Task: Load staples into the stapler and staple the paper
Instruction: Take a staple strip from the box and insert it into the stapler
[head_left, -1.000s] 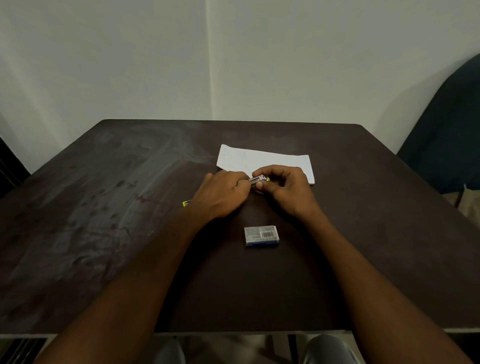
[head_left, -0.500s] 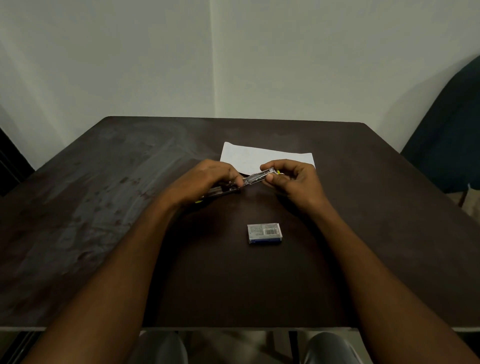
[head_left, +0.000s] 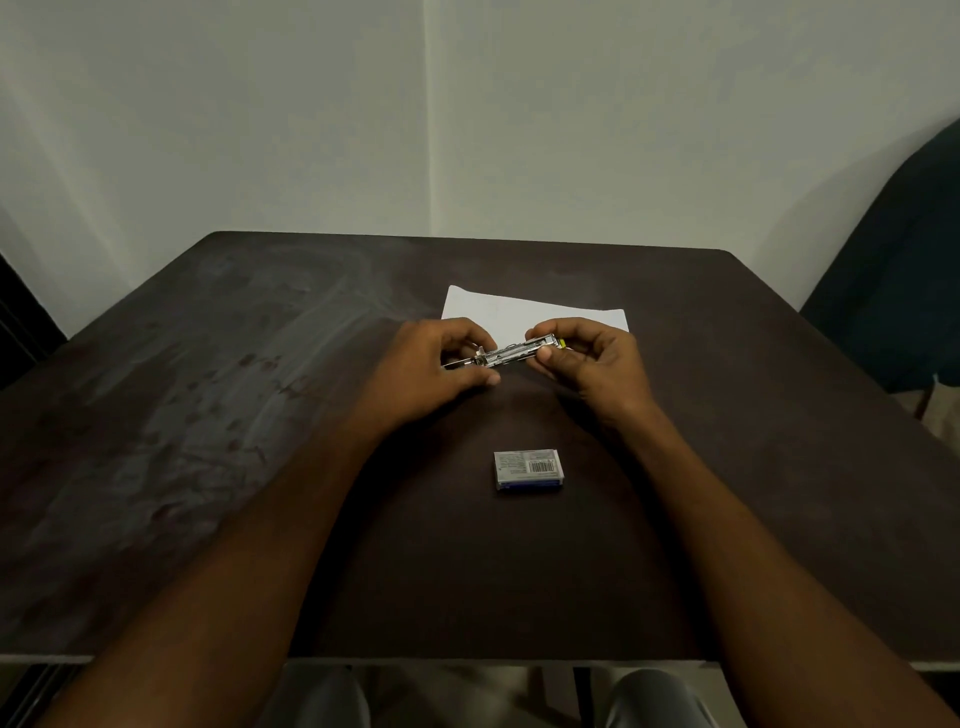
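**Stapler opened out between both hands, staples not yet touched**

You have the stapler (head_left: 511, 354) stretched lengthwise between your two hands, lifted a little off the desk (head_left: 208, 415) toward its far edge. Your left hand (head_left: 431, 369) pinches the left end, thumb underneath and fingers curled over the top, so that end cannot twist. Your right hand (head_left: 597, 358) pinches the other end, where a yellow tip shows, between thumb and forefinger. Holding it by both ends this way leaves the metal channel in the middle bare and facing up at you, which is what you want for dropping a strip in. It looks as though the magazine or top arm is drawn open, though the metal parts are small and shiny here and I cannot tell which piece is which.

The box of staples (head_left: 529, 470) lies flat near the middle of the desk, on your side of the hands and well apart from them, closed as far as I can see (barcode face up). It sits within easy reach of your right hand. The paper (head_left: 498, 309) lies flat beyond your hands, nearer the far edge, partly hidden by them, out of the way until the stapling.

Judging by this, loading has barely begun: one hand must let go to fetch a strip.
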